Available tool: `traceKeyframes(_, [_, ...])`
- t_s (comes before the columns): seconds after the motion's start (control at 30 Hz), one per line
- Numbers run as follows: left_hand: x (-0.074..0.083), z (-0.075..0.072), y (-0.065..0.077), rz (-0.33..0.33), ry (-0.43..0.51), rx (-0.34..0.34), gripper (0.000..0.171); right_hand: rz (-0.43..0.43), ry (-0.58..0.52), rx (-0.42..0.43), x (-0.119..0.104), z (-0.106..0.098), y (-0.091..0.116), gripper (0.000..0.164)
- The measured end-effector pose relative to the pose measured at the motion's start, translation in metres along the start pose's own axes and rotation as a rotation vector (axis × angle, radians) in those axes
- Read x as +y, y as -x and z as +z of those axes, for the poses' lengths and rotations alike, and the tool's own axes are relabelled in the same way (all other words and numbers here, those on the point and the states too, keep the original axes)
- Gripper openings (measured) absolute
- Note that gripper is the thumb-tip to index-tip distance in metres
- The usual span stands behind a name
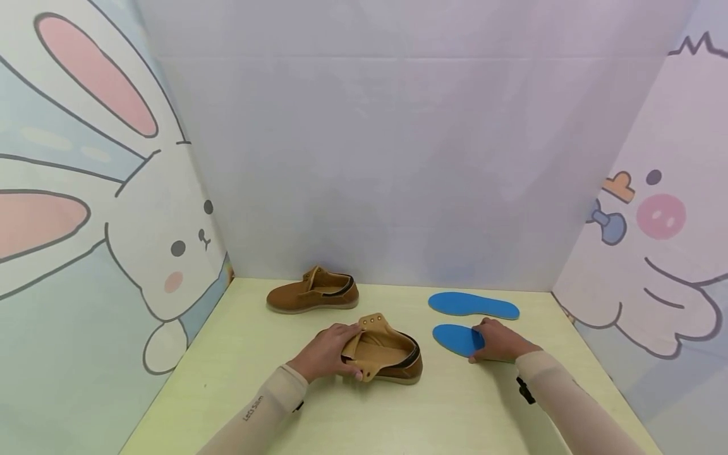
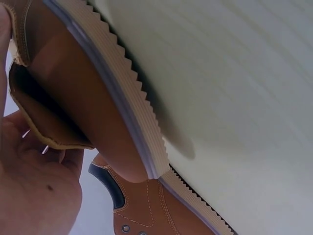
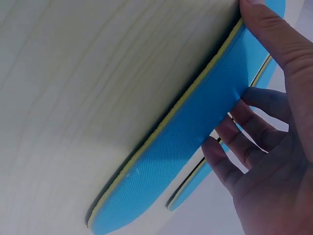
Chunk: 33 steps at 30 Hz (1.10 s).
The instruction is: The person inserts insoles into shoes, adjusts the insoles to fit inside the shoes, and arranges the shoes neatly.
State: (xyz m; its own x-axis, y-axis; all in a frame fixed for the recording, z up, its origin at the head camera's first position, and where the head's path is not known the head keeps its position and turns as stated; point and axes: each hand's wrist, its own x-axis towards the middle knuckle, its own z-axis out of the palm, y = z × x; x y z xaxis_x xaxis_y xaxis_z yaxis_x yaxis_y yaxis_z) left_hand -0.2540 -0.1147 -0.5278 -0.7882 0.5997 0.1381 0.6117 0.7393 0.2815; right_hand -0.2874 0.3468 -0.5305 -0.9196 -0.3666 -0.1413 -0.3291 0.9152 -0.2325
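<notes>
A brown lace-up shoe without laces (image 1: 414, 368) stands upright on the table with its opening facing up. My left hand (image 1: 323, 351) grips it over the front part, thumb on the near side and fingers on the far flap; the hand hides much of the toe in the head view. To the right, a blue insole with a yellowish edge (image 1: 454, 338) lies flat. Thumb and fingertips of my right hand (image 1: 500, 341) pinch this insole (image 3: 166, 147) across its two long edges. Its far end is covered by that hand in the head view.
A matching brown shoe (image 1: 292, 297) stands farther back on the left, toe pointing left. Behind the held insole lies a second blue insole (image 1: 472, 304). The pale wooden table (image 1: 227, 392) is bordered by a plain back wall (image 1: 392, 158) and cartoon-printed side panels.
</notes>
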Motion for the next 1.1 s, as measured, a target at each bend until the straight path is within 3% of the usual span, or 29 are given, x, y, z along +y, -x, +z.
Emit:
traceKeyframes(0.3, [0.0,0.0,0.0,-0.007,0.002,-0.006,0.113,-0.009,-0.02,0.016,0.003,0.003,0.002,0.087])
traceKeyframes(0.6, [0.001,0.0,0.0,0.004,0.01,0.004,0.113,-0.037,-0.03,-0.027,0.014,0.004,0.007,0.102])
traceKeyframes(1.1, [0.002,-0.001,0.001,-0.008,0.019,0.004,0.113,-0.035,-0.11,0.004,0.019,-0.002,0.013,0.084])
